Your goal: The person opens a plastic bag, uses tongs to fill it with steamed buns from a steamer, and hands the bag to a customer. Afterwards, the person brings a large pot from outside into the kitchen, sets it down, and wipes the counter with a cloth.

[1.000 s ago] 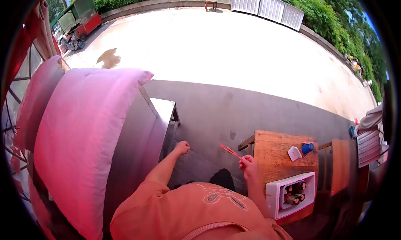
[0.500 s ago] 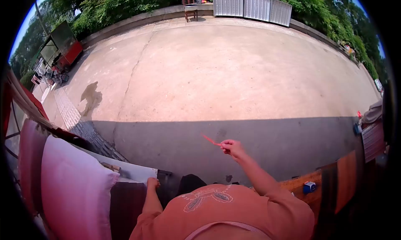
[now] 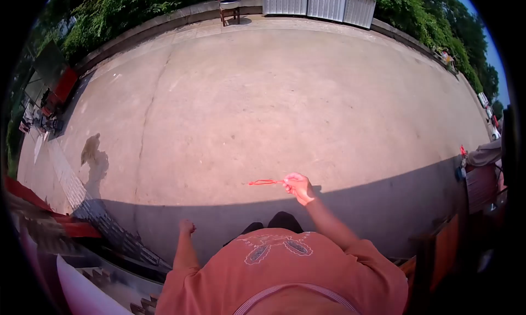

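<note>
My right hand [image 3: 297, 188] is pinched on one end of a thin red strip [image 3: 264, 182], which looks like a looped cord or narrow tongs and points left over the sunlit pavement. Low on the left, my left hand [image 3: 187, 226] hangs beside my body, its fingers curled; whether anything is in them is too small to tell. It touches no surface that I can see. Between the two hands lie my orange shirt [image 3: 279, 249] and my dark shoes.
A pale pink cover [image 3: 85, 287] and a metal-edged stand are at the lower left. Wooden furniture [image 3: 446, 249] stands at the lower right. A chair [image 3: 229, 7] and metal panels [image 3: 326, 3] line the far kerb. A red cart [image 3: 66, 84] is at the left.
The stand and pink cover have slid to the lower left and the table has mostly left view. My left hand has come away from the stand's edge. My right hand still holds the red strip, now in sunlight.
</note>
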A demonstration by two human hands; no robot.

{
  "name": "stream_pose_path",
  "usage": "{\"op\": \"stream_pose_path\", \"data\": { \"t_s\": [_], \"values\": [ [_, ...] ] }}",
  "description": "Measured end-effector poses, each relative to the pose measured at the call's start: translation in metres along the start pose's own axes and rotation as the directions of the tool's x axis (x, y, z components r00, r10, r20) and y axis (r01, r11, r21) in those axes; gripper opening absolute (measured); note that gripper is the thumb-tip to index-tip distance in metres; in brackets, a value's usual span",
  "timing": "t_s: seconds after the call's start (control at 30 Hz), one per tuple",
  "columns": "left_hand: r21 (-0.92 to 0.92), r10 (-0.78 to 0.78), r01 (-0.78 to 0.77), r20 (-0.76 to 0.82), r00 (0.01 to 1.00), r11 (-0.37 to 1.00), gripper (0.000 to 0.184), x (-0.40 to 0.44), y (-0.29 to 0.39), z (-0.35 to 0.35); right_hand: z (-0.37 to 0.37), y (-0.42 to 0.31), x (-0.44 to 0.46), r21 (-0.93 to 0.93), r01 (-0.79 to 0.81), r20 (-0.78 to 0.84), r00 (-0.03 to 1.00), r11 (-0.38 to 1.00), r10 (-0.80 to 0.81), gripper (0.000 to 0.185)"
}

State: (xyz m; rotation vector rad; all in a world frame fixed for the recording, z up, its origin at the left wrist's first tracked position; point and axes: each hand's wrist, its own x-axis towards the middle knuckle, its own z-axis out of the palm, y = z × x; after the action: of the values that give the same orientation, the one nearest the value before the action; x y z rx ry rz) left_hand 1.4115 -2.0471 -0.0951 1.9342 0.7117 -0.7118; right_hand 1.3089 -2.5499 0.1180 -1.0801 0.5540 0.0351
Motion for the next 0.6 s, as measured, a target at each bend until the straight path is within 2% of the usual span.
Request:
{"op": "stream_pose_path", "data": {
  "t_s": [0.03,0.07,0.1,0.13,0.17,0.23,0.27,0.33,0.4,0.43,0.47,0.5,0.53,0.57,0.6],
  "values": [
    [0.175,0.168,-0.161,-0.028,0.985,0.971,0.012,0.026,0.085,0.020,-0.005,-0.023,0.024,0.025,0.046,-0.031,0.999,0.999,-0.045,0.006],
    [0.013,0.242,-0.243,0.065,0.968,0.970,0.015,0.075,0.149,0.043,-0.011,-0.041,0.045,-0.013,0.059,-0.092,0.994,0.998,-0.060,0.005],
    [0.046,0.333,-0.337,0.088,0.939,0.940,0.013,0.094,0.227,0.066,-0.019,-0.057,0.073,-0.054,0.075,-0.148,0.985,0.996,-0.083,0.004],
    [-0.049,0.408,-0.405,0.109,0.907,0.913,0.012,0.098,0.303,0.090,-0.033,-0.066,0.105,-0.028,0.072,-0.186,0.980,0.997,-0.076,0.004],
    [-0.045,0.482,-0.480,0.116,0.869,0.876,0.013,0.109,0.367,0.115,-0.044,-0.071,0.136,-0.004,0.073,-0.224,0.972,0.997,-0.072,0.004],
    [-0.157,0.618,-0.599,0.161,0.769,0.785,0.016,0.106,0.481,0.154,-0.054,-0.092,0.208,0.087,0.036,-0.255,0.967,0.996,-0.013,0.006],
    [-0.219,0.663,-0.627,0.187,0.725,0.748,0.016,0.097,0.513,0.167,-0.059,-0.096,0.232,0.132,-0.001,-0.274,0.961,0.991,0.037,0.006],
    [-0.196,0.678,-0.653,0.305,0.668,0.732,0.017,0.130,0.554,0.186,-0.053,-0.132,0.317,0.082,-0.075,-0.228,0.969,0.994,0.092,0.006],
    [-0.010,0.472,-0.513,0.405,0.783,0.858,0.019,0.184,0.553,0.188,-0.027,-0.169,0.400,0.042,-0.102,-0.151,0.983,0.994,0.107,0.007],
    [0.211,0.332,-0.438,0.398,0.855,0.874,0.023,0.213,0.546,0.179,-0.004,-0.200,0.444,0.007,-0.095,-0.099,0.990,0.995,0.095,0.008],
    [0.423,0.232,-0.385,0.370,0.900,0.821,0.022,0.233,0.536,0.160,0.020,-0.230,0.485,-0.034,-0.086,-0.050,0.995,0.996,0.084,0.009],
    [0.545,0.161,-0.344,0.355,0.921,0.764,0.019,0.264,0.520,0.138,0.046,-0.257,0.523,-0.055,-0.068,0.030,0.997,0.996,0.069,0.009],
    [0.540,0.038,-0.171,0.249,0.968,0.824,0.015,0.292,0.504,0.117,0.074,-0.284,0.560,-0.080,-0.052,0.110,0.992,0.995,0.061,0.010],
    [0.595,0.126,-0.244,0.232,0.964,0.766,0.014,0.291,0.501,0.090,0.101,-0.309,0.596,-0.115,-0.047,0.173,0.983,0.992,0.066,0.010],
    [-0.097,-0.004,0.000,-0.049,0.999,0.995,0.015,0.297,0.484,0.074,0.126,-0.331,0.633,-0.146,-0.034,0.240,0.968,0.989,0.068,0.011]
  ]
}}
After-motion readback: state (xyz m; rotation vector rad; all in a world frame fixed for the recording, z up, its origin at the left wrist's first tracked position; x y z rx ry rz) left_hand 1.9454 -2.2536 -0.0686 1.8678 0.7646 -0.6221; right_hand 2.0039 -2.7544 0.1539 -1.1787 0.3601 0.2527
